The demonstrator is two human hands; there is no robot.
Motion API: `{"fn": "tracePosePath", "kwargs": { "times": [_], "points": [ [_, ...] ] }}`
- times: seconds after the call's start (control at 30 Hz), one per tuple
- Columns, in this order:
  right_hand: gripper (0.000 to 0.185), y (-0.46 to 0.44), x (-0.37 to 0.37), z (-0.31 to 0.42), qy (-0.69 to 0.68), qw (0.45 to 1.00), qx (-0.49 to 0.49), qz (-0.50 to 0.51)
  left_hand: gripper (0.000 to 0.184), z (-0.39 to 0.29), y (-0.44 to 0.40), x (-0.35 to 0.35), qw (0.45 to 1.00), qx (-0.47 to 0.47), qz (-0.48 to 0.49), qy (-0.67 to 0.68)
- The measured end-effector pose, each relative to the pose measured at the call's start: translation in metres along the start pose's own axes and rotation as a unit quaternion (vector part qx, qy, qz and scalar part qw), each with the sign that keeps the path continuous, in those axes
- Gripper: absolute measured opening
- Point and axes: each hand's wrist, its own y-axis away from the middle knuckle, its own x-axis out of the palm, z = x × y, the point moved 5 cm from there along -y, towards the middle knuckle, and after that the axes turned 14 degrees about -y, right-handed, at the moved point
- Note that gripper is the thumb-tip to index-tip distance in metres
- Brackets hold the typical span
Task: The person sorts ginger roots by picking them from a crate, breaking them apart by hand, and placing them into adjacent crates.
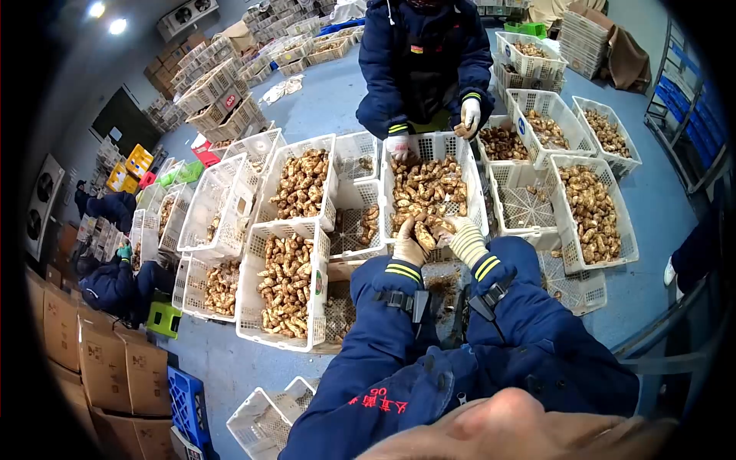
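Observation:
A white plastic crate (477,192) of brown-and-cream mushrooms (429,184) stands in front of me. My left hand (410,247), in a pale glove, is closed around a mushroom (424,234) at the crate's near edge. Beside it my right hand (466,241), in a striped knitted glove, has its fingers bent over the same near edge. Its fingertips point at mushrooms there, and I cannot make out whether they grip one. Across the crate, a co-worker's gloved hand (399,147) reaches into the far end, while their other hand (469,115) is raised over the right side.
Mushroom-filled crates flank me on the left (284,287) and right (598,215). A nearly bare crate (525,203) sits right of centre. Behind my left arm are an overturned-looking white crate (261,425), a blue pallet (186,402) and cardboard boxes (107,360). Other people sit at far left.

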Motion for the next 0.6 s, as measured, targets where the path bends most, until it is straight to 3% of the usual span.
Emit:
{"fn": "tracePosePath", "kwargs": {
  "times": [0.13, 0.3, 0.43, 0.6],
  "points": [
    [0.048, -0.001, -0.014, 0.018, 0.027, 0.999, 0.012, -0.019, 0.038, 0.001, -0.008, -0.016, 0.999, -0.017, -0.001, 0.046],
    [0.044, -0.005, -0.014, 0.020, 0.056, 0.998, 0.033, -0.007, 0.037, 0.001, 0.001, 0.000, 0.999, -0.029, -0.002, -0.016],
    [0.045, -0.003, -0.007, 0.038, 0.049, 0.997, -0.054, 0.000, 0.028, -0.004, 0.005, 0.004, 0.996, 0.029, -0.084, -0.006],
    [0.049, -0.005, -0.003, 0.035, 0.011, 0.997, -0.072, 0.012, 0.031, -0.012, 0.006, 0.003, 0.997, 0.044, -0.069, 0.001]
  ]
}}
